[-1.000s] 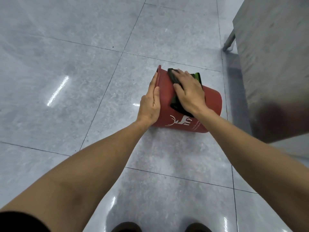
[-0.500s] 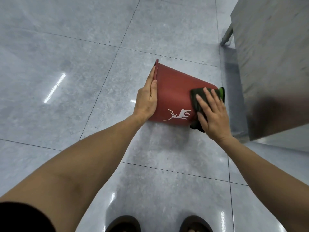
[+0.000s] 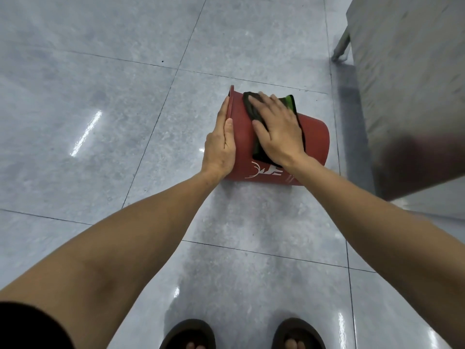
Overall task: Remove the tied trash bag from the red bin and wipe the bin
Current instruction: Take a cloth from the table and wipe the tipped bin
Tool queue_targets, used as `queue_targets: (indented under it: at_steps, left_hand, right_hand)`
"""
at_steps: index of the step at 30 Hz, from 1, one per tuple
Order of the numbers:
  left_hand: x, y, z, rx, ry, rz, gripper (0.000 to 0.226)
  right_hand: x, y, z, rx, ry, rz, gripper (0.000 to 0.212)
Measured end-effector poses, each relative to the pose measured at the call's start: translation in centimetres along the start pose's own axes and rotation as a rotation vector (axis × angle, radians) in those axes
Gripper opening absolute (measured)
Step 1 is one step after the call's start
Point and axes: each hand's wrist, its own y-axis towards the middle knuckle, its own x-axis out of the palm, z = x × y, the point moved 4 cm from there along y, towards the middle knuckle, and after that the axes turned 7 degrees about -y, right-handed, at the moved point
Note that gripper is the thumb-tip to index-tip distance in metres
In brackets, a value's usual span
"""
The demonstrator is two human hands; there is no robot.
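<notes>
Grey glossy floor tiles (image 3: 100, 152) fill the view, with streaks of reflected light at the left and 2 sandalled feet at the bottom edge. Moving right, the left hand (image 3: 220, 144) lies flat along the open rim of the red bin (image 3: 315, 137), fingers straight and together, thumb beside them; its grip is a flat brace, not closed around anything, steadying the mouth end. The bin lies on its side on the floor, mouth to the left, base to the right, a white deer print on its near wall. No trash bag shows anywhere, so the removal step looks finished and this is the wiping step.

Half a second ago the right hand and cloth were down at the base end of the bin; now they are back up near the rim end, where they also were 1 second ago. That reads as a back-and-forth stroke along the outer wall, so wiping is well under way, though the far side and the inside cannot be judged.

The right hand (image 3: 278, 129) presses a dark cloth with a green edge (image 3: 289, 102) onto the bin's upper wall, fingers spread and open, palm flat on the cloth, pinning it. Further right stands a grey metal cabinet (image 3: 407, 84), near the bin's base but apart from it.
</notes>
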Motion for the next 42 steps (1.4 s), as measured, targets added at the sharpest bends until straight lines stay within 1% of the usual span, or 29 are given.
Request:
queue_targets:
  at_steps: [2,4,5,7,9,11,14,16,18,20,23,26,28,30,32,34,36,39,42]
  left_hand:
    - [-0.2,-0.1,0.3,0.010,0.011,-0.002,0.047]
    - [-0.3,-0.1,0.4,0.037,0.032,-0.001,0.048]
    - [-0.3,-0.1,0.4,0.049,0.038,-0.007,0.048]
    - [-0.3,0.0,0.3,0.044,0.051,-0.032,0.047]
    - [-0.2,0.2,0.1,0.023,0.059,-0.044,0.047]
    - [-0.2,0.1,0.1,0.019,0.067,-0.032,0.048]
    - [-0.3,-0.4,0.3,0.034,0.058,-0.029,0.048]
    - [-0.4,-0.8,0.3,0.049,0.063,-0.030,0.049]
    - [-0.4,-1.4,0.4,0.063,0.074,-0.031,0.050]
    - [-0.5,-1.8,0.4,0.062,0.074,-0.042,0.051]
    - [-1.5,-2.0,0.1,0.023,0.060,-0.065,0.049]
    - [-1.9,-0.6,0.8,-0.032,0.017,-0.052,0.047]
    - [-1.6,1.7,1.9,-0.133,0.020,-0.018,0.047]
    - [-1.1,3.8,2.7,-0.268,0.090,-0.018,0.045]
    - [-0.7,5.0,3.2,-0.341,0.156,-0.021,0.042]
    - [-0.8,5.2,3.4,-0.305,0.239,-0.029,0.043]
    - [-1.0,4.8,3.4,-0.227,0.297,-0.018,0.045]
    - [-1.1,3.7,2.9,-0.120,0.233,0.017,0.044]
    - [-1.3,2.0,2.1,-0.019,0.155,0.053,0.043]
  right_hand:
    - [0.4,-2.0,-0.4,-0.159,-0.097,0.069,0.052]
    - [0.9,-4.3,0.5,-0.271,-0.173,0.128,0.050]
    - [1.2,-5.5,1.3,-0.296,-0.205,0.146,0.050]
    - [1.4,-7.3,3.5,-0.284,-0.237,0.168,0.049]
    - [1.0,-8.4,5.6,-0.216,-0.222,0.177,0.050]
    - [0.3,-8.5,6.9,-0.105,-0.163,0.195,0.051]
    - [-0.7,-6.8,7.1,0.167,-0.032,0.233,0.049]
    - [-1.2,-4.6,6.5,0.328,0.033,0.203,0.046]
    - [-1.5,-2.4,5.5,0.376,0.023,0.133,0.042]
    - [-1.6,-1.1,4.3,0.338,0.024,0.086,0.041]
    - [-1.1,-1.6,2.5,0.216,0.018,0.046,0.045]
    - [-0.5,-3.8,1.4,0.057,-0.053,0.100,0.049]
    - [-0.3,-4.8,1.0,-0.053,-0.086,0.165,0.050]
    - [0.0,-5.7,0.8,-0.161,-0.123,0.202,0.050]
    - [0.5,-6.9,0.7,-0.265,-0.166,0.229,0.048]
    - [1.2,-8.4,0.7,-0.347,-0.220,0.243,0.048]
    - [1.8,-9.6,1.0,-0.366,-0.272,0.257,0.048]
    - [2.1,-10.5,2.4,-0.293,-0.295,0.270,0.049]
    - [2.1,-11.0,4.1,-0.152,-0.269,0.238,0.052]
